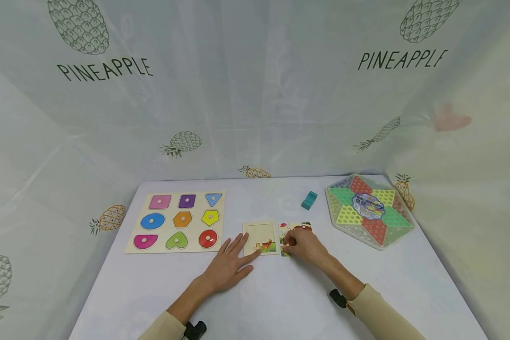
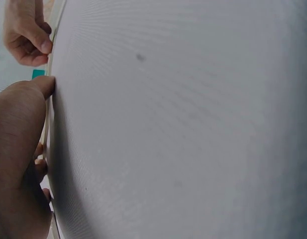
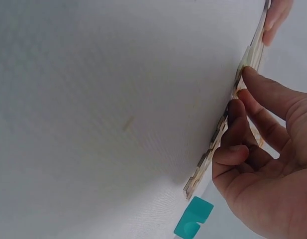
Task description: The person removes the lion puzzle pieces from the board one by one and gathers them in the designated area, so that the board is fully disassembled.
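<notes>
In the head view a small wooden puzzle tray [image 1: 258,230] lies at the middle of the table, with a picture piece [image 1: 267,246] in its lower right. My left hand [image 1: 227,269] is spread flat, its fingertips resting at the tray's left and lower edges. Right beside the tray lies a group of colourful jigsaw pieces [image 1: 284,227]. Over them, my right hand [image 1: 305,244] pinches a jigsaw piece between thumb and fingers, the piece mostly hidden. The right wrist view shows the right hand [image 3: 272,144] at the edge of the thin pieces [image 3: 205,162].
A shape board [image 1: 161,243] with several coloured knobbed shapes lies to the left. A teal block [image 1: 309,200] sits behind the pieces. At the right is a hexagonal game box [image 1: 369,210] with a star pattern. A pineapple-print curtain [image 1: 255,104] surrounds the white table [image 1: 280,302].
</notes>
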